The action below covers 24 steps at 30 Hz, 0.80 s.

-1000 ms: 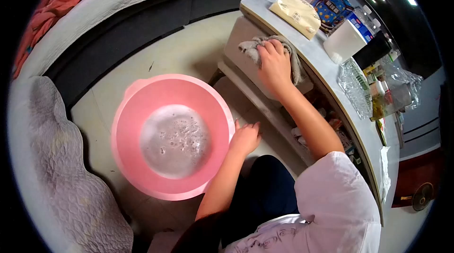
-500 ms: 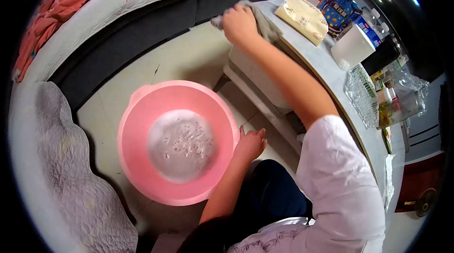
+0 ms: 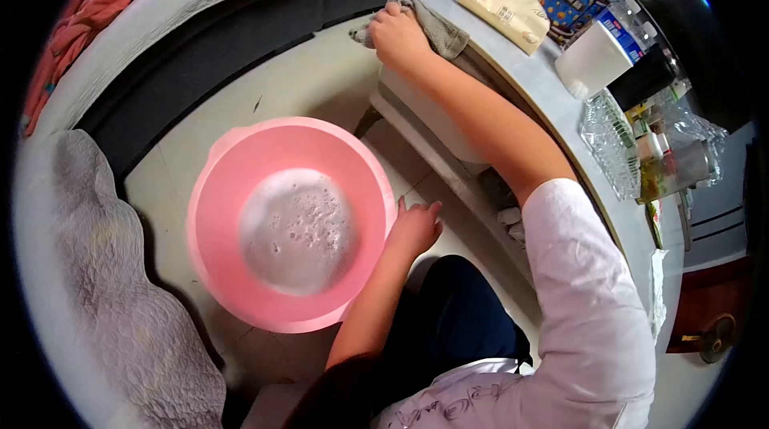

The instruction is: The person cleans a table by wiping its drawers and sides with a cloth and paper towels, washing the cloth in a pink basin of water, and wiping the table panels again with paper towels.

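Observation:
My right hand (image 3: 398, 35) is closed over a grey-green cloth (image 3: 436, 27) at the far end of the grey table (image 3: 529, 80). Part of the cloth lies on the tabletop and part hangs past its edge. On the floor below stands a pink basin (image 3: 210, 225) with foamy, cloudy water (image 3: 296, 233) inside. My left hand (image 3: 418, 226) is beside the basin's right rim, fingers apart and holding nothing. Whether it touches the rim I cannot tell.
A pack of tissues (image 3: 505, 11), a white paper roll (image 3: 591, 62), a glass tray (image 3: 605, 145) and several bottles and jars stand on the table. A sofa with quilted covers (image 3: 120, 293) curves round the left and back.
My right hand and the cloth have shifted slightly at the table end, and more of the cloth shows spread on the top. My left hand stays beside the basin. The view has tilted a little.

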Motion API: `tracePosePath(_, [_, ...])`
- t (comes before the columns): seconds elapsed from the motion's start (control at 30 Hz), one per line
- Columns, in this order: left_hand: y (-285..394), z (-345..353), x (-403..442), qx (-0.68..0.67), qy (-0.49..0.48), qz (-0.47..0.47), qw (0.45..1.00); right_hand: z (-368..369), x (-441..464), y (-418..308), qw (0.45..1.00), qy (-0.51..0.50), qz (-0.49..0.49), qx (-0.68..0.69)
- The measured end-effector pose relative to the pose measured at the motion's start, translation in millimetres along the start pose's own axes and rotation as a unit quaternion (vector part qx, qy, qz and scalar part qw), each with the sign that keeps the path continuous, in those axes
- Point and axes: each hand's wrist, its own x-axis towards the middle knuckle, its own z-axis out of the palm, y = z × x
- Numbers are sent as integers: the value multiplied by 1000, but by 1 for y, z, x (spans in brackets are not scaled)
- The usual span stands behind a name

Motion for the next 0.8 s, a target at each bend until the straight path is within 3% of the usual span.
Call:
tracePosePath(0.07, [-4, 0, 0, 5, -8, -1, 1000, 8, -8, -3, 998, 55, -35, -5])
tracePosePath(0.23, [0, -2, 3, 19, -18, 2, 1000, 35, -84, -27, 992, -61, -108, -39])
tracePosePath(0.33, [2, -6, -2, 6, 0, 18, 1000, 39, -159, -46, 987, -97, -49, 116])
tracePosePath(0.43, [1, -5, -1, -3, 11, 23, 1000, 11, -224, -49, 978, -161, -16, 132])
tracePosePath(0.5, [3, -5, 2, 4, -5, 6, 1000, -2, -234, -42, 971, -132, 16, 196])
tracePosePath(0.6, [2, -2, 6, 43, -46, -17, 998, 18, -199, -45, 994, -59, -30, 89])
tracePosePath(0.67, [-1, 5, 7, 52, -19, 2, 998, 53, -140, -47, 997, 39, -36, 53])
tracePosePath(0.7, [-2, 8, 4, 56, -10, 9, 998, 53, -107, -48, 997, -6, -74, -22])
tracePosePath(0.8, [1, 0, 2, 55, -39, -10, 998, 81, -61, -58, 997, 4, -70, -40])
